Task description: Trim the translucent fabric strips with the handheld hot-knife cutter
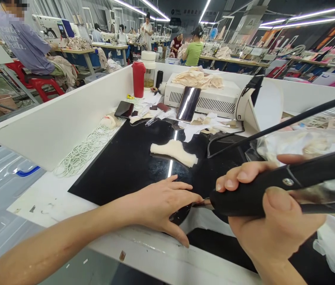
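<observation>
My right hand is wrapped round a black hand-held tool with a screw and a silvery metal part on its side; its exact kind I cannot make out. A short metal tip sticks out of its left end. My left hand lies with fingers spread at the front edge of the glossy black board, its index fingertip close to that tip. A pale, thin material shows below the tip, partly hidden by my hands. Beyond my left hand, a cream fabric piece lies flat on the board.
Pale green cord is heaped along the left wall. Two phones, scraps, a red cup and a white vented box with fabric on top stand behind. A black rod slants across the right. Several people work at sewing machines beyond.
</observation>
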A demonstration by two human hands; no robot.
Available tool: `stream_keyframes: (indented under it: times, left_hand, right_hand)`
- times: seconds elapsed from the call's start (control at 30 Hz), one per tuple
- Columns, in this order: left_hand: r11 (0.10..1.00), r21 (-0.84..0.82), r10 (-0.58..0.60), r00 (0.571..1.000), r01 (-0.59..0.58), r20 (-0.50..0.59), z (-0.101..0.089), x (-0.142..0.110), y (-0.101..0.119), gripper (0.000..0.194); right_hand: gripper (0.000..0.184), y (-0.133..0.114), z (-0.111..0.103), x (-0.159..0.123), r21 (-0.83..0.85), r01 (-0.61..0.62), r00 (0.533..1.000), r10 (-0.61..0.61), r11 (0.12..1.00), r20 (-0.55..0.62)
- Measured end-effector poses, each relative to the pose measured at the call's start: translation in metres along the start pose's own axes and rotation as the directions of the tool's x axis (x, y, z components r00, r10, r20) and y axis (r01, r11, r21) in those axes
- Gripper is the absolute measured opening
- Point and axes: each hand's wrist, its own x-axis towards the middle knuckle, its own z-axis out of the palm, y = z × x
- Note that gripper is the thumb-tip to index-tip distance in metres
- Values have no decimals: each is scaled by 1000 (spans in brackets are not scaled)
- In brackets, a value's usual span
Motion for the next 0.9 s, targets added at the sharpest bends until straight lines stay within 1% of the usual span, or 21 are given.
stream_keyframes:
  times: [0.17,0.27,0.33,0.47,0.6,0.73,0.83,0.9]
  left_hand:
    - [1000,10,6,1000,-6,-22,0,1,2,75]
    - [1000,6,13,999,-13,-30,0,1,2,70]
    - [1000,5,13,999,-13,-35,0,1,2,71]
    - [1000,8,-3,1000,3,-22,2,1,1,76]
    - [1000,6,-5,1000,5,-14,3,1,1,79]
    - [1000,21,-10,1000,10,7,0,2,2,76]
    - [1000,18,-17,1000,17,25,-2,3,4,72]
    - [1000,19,-20,999,19,29,-3,4,4,71]
  right_hand:
    - [38,-2,-1,-2,5,0,1000,0,1000,-5]
    - [37,-5,-3,-5,41,-4,999,2,999,42]
    - [38,-7,-2,-9,51,-9,998,5,999,65]
    - [42,-8,1,-13,29,-14,998,12,999,62]
    - [39,-10,3,-16,23,-27,997,26,999,67]
    - [41,-13,1,-23,84,-97,989,87,992,118]
    - [43,-14,1,-28,103,-93,984,76,990,164]
    - [42,-13,2,-30,106,-90,983,71,990,169]
